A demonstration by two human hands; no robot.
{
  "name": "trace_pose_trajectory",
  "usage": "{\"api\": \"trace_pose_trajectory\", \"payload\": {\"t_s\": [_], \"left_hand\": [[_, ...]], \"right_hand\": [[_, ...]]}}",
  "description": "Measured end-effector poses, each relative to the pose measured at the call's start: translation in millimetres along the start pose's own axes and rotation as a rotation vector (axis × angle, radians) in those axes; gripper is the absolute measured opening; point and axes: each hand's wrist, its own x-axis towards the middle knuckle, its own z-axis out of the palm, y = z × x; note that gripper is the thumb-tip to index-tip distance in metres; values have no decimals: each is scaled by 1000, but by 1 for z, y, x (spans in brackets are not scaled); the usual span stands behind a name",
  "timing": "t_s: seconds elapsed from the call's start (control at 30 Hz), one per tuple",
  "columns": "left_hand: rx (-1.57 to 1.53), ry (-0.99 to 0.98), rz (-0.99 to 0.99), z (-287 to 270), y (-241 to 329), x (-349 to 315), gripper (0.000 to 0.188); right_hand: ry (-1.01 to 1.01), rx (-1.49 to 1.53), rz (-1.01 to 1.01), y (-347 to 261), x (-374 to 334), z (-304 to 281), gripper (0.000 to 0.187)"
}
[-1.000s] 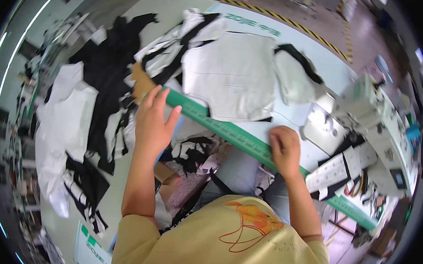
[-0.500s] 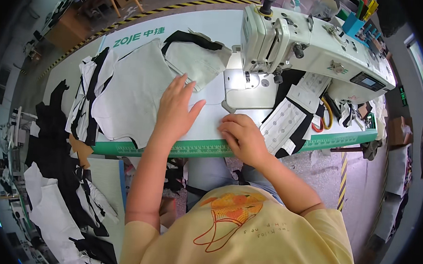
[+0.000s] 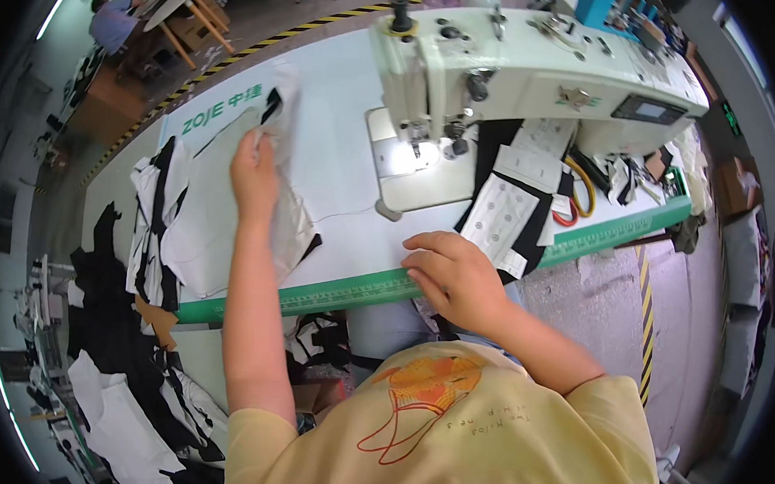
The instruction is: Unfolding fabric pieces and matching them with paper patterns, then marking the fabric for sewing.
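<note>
My left hand [image 3: 255, 176] is closed on the edge of a pale grey-white fabric piece [image 3: 293, 223] with black trim, which is partly raised and blurred. More of the pale fabric [image 3: 197, 230] lies flat beneath and left of it. A thin thread [image 3: 349, 212] runs from the cloth toward the sewing machine [image 3: 415, 75], whose lit needle area is apart from both hands. My right hand [image 3: 460, 282] hovers by the table's front edge, fingers loosely bent and apart from the thumb, with nothing visible in it.
Black and white cut pieces [image 3: 154, 210] lie at the table's left end. Right of the needle plate are patterned white pieces [image 3: 500, 213] on black cloth and yellow-handled scissors [image 3: 586, 188]. A green ruled strip [image 3: 358, 286] edges the table [image 3: 335, 163]. More fabric [image 3: 116, 403] hangs lower left.
My left hand has moved left and closed on the fabric, turning its right part back leftward and up. My right hand stays by the front edge. The whole view has shifted.
</note>
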Motion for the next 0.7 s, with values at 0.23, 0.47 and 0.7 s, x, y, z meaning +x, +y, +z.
{"api": "trace_pose_trajectory", "payload": {"t_s": [0.23,0.47,0.7], "left_hand": [[371,-196,379,-9,76,-57,31],[-269,-677,182,70,134,-126,45],[-671,-847,-486,124,161,-141,59]], "right_hand": [[333,-332,207,36,-50,-53,21],[467,-185,653,58,-85,-72,36],[567,186,635,63,-84,-55,51]]}}
